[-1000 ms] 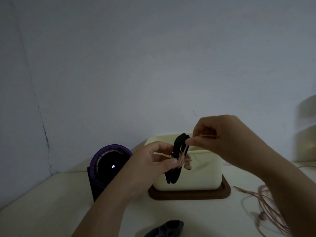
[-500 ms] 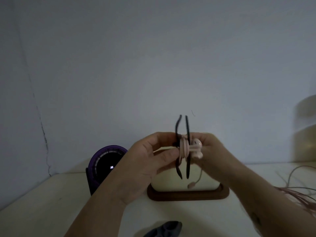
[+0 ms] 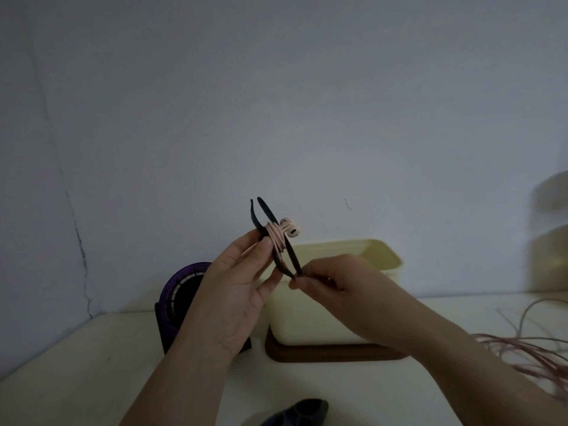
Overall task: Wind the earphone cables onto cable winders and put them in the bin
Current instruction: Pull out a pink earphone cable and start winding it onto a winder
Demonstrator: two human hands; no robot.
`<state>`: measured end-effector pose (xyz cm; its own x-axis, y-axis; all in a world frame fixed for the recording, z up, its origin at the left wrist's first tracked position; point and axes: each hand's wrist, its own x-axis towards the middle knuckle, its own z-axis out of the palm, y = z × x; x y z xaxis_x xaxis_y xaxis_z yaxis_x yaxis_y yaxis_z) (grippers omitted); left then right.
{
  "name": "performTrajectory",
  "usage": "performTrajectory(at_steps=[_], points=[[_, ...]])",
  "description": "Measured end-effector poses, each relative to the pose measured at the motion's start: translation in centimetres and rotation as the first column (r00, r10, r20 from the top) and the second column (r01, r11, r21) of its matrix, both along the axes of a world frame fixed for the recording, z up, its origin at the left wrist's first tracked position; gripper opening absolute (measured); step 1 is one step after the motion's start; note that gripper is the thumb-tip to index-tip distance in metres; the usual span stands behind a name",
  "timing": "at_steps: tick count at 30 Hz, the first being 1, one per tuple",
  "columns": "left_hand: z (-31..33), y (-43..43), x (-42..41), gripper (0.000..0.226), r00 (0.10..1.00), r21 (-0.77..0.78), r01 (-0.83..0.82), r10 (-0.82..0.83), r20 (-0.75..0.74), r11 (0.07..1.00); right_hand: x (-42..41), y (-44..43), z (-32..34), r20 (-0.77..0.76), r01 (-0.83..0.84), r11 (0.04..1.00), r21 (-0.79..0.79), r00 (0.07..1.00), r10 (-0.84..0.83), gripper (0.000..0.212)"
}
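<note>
I hold a black cable winder up in front of the wall, its two thin plates edge-on. Pink earphone cable is wound round its middle, and two pink earbuds stick out on the right side. My left hand grips the winder's middle between thumb and fingers. My right hand pinches the lower tips of the winder. Behind and below my hands stands the cream bin on a brown wooden base.
A purple round fan-like device stands left of the bin. Loose pink earphone cables lie tangled on the white table at the right. Another dark winder lies at the near edge. A pale object stands at far right.
My right hand has dropped from the winder's middle to its lower tips. The earbud that hung loose below now sits up by the wound cable. The winder has tilted slightly.
</note>
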<state>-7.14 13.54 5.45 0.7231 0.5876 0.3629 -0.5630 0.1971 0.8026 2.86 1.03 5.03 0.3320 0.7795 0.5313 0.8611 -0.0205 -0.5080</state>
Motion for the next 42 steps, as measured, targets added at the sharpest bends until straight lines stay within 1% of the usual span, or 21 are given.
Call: performTrajectory(at_steps=[3, 5, 7, 9, 12, 13, 15, 18, 21, 24, 26, 30, 33, 34, 36, 39, 40, 42], points=[[-0.3, 0.7, 0.0, 0.033, 0.996, 0.049, -0.081, 0.082, -0.025, 0.996, -0.4, -0.7, 0.8, 0.033, 0.004, 0.998, -0.070, 0.999, -0.002, 0.024], [-0.4, 0.8, -0.1, 0.032, 0.994, 0.090, -0.099, 0.102, -0.033, 0.991, -0.6, -1.2, 1.3, 0.063, 0.031, 0.998, -0.047, 0.998, -0.028, 0.022], [-0.4, 0.7, -0.2, 0.029, 0.994, 0.143, -0.088, 0.096, -0.051, 0.986, -0.6, -1.6, 1.8, 0.071, 0.050, 0.999, 0.008, 0.996, -0.051, 0.020], [-0.4, 0.4, -0.2, 0.023, 0.989, 0.253, -0.075, 0.105, -0.105, 0.965, -0.5, -2.1, 2.2, 0.054, 0.054, 0.997, 0.061, 0.997, -0.058, 0.022], [-0.6, 0.1, -0.2, 0.018, 0.957, 0.469, -0.086, 0.203, -0.205, 0.879, -0.3, -2.5, 2.6, 0.061, 0.079, 0.992, 0.101, 0.995, -0.085, 0.025], [-0.6, 0.0, -0.2, 0.017, 0.947, 0.516, -0.076, 0.223, -0.230, 0.853, -0.2, -2.6, 2.7, 0.063, 0.088, 0.990, 0.110, 0.993, -0.095, 0.023], [-0.6, -0.2, -0.3, 0.017, 0.939, 0.561, -0.044, 0.227, -0.260, 0.827, 0.0, -2.8, 2.8, 0.071, 0.096, 0.985, 0.141, 0.992, -0.107, 0.020], [-0.6, -0.2, -0.2, 0.018, 0.932, 0.586, -0.016, 0.224, -0.284, 0.810, 0.4, -2.9, 2.8, 0.075, 0.110, 0.974, 0.196, 0.989, -0.127, 0.018], [-0.4, -0.3, -0.5, 0.019, 0.931, 0.564, 0.074, 0.146, -0.334, 0.822, 0.7, -2.7, 2.7, 0.053, 0.125, 0.960, 0.249, 0.988, -0.142, 0.017], [-0.3, -0.2, -0.7, 0.018, 0.923, 0.589, 0.134, 0.117, -0.367, 0.797, 0.9, -2.7, 2.7, 0.015, 0.127, 0.955, 0.267, 0.991, -0.136, 0.017], [-0.3, -0.1, -0.7, 0.015, 0.926, 0.576, 0.162, 0.079, -0.369, 0.801, 1.1, -2.8, 2.7, -0.029, 0.124, 0.952, 0.281, 0.992, -0.120, 0.018], [-0.4, 0.1, -0.8, 0.024, 0.934, 0.488, 0.234, -0.055, -0.354, 0.841, 1.6, -2.9, 2.7, -0.154, 0.104, 0.937, 0.335, 0.987, -0.054, 0.020], [-0.3, -0.2, -0.9, 0.018, 0.936, 0.482, 0.258, -0.092, -0.340, 0.838, 2.0, -2.8, 2.6, -0.195, 0.086, 0.929, 0.359, 0.981, -0.015, 0.028], [-0.3, -0.3, -0.9, 0.018, 0.937, 0.493, 0.265, -0.100, -0.336, 0.829, 2.1, -2.8, 2.6, -0.218, 0.082, 0.927, 0.366, 0.976, 0.000, 0.028], [-0.3, -0.6, -1.0, 0.020, 0.936, 0.516, 0.278, -0.108, -0.335, 0.810, 2.4, -2.7, 2.5, -0.289, 0.058, 0.927, 0.371, 0.956, 0.055, 0.025], [-0.2, -1.0, -1.1, 0.023, 0.936, 0.580, 0.283, -0.090, -0.339, 0.763, 3.0, -2.6, 2.1, -0.395, -0.022, 0.950, 0.313, 0.906, 0.151, 0.027], [-0.2, -1.1, -1.1, 0.023, 0.940, 0.619, 0.276, -0.071, -0.335, 0.735, 3.2, -2.5, 2.0, -0.435, -0.050, 0.951, 0.304, 0.881, 0.185, 0.026], [-0.1, -1.3, -1.1, 0.024, 0.943, 0.655, 0.268, -0.055, -0.327, 0.707, 3.3, -2.4, 1.8, -0.521, -0.095, 0.947, 0.308, 0.816, 0.251, 0.023]])
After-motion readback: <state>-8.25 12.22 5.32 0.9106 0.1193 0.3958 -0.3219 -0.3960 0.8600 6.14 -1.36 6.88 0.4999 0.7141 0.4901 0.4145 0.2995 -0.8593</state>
